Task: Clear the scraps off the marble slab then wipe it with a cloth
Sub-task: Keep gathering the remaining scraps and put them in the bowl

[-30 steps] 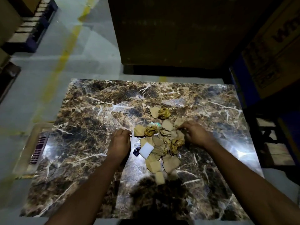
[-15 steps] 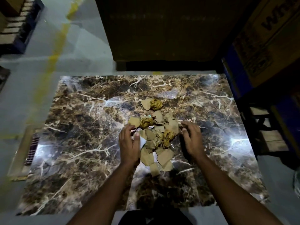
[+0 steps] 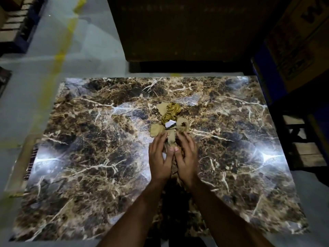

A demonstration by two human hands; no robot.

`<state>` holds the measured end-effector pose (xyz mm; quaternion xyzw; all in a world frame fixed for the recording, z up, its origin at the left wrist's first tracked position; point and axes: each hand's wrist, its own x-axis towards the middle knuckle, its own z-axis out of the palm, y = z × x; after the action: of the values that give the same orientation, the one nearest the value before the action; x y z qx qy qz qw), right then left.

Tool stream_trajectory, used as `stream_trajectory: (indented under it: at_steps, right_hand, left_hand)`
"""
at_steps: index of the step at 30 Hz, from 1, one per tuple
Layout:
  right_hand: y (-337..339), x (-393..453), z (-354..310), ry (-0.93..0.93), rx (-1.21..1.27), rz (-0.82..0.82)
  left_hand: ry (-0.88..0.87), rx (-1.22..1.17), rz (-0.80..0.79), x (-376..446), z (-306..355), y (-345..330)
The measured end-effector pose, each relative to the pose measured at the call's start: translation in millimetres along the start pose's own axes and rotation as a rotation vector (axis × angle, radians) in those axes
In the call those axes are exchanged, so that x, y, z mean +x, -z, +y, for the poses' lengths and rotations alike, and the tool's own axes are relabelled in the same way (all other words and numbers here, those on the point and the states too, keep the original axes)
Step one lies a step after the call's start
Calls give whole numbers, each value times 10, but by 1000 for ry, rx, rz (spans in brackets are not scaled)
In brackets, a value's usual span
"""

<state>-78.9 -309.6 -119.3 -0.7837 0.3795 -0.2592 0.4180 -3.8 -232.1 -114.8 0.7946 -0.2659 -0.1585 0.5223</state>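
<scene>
A: Where are the scraps?

B: Bunched into one narrow pile of scraps point(image 3: 169, 122) on the marble slab point(image 3: 89, 139); the near end of the pile sits between the two hands, the rest runs away from the fingertips toward the far edge.

A: And the hands?

B: The left hand point(image 3: 159, 157) and the right hand point(image 3: 187, 157) lie side by side, palms turned inward, thumbs nearly touching; the fingers are fairly straight and press against the pile from either side, cupping it rather than pinching any one piece.

A: What is in the pile?

B: Torn brown paper pieces mostly; a crumpled gold ball point(image 3: 173, 108) lies at the far end, well beyond the fingertips; a small white piece point(image 3: 170, 124) shows just past them, with something dark under it that I cannot make out.

A: Anything else about?

B: Glare patches on the slab, one off to the left of the left hand, one off to the right of the right; a grey floor with a yellow line point(image 3: 60, 56) further left; a dark box point(image 3: 178, 27) beyond the slab's far edge.
</scene>
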Motion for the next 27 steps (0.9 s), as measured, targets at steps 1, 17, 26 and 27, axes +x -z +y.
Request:
stream_trajectory:
  at_steps: [1,17,26,27]
  right_hand:
    - [-18,6,-6,-5,30,26]
    - [-92,220,-628,-262,577,53]
    - [104,370,-1104,-166,538,119]
    - [121,384,-1142,-145,545,141]
  left_hand:
    - [13,-34,24,-4,15,-27]
    - [246,-613,240,250,565,-7]
    - [228,-635,284,378,1016,189]
    - [218,-641,286,384,1069,213]
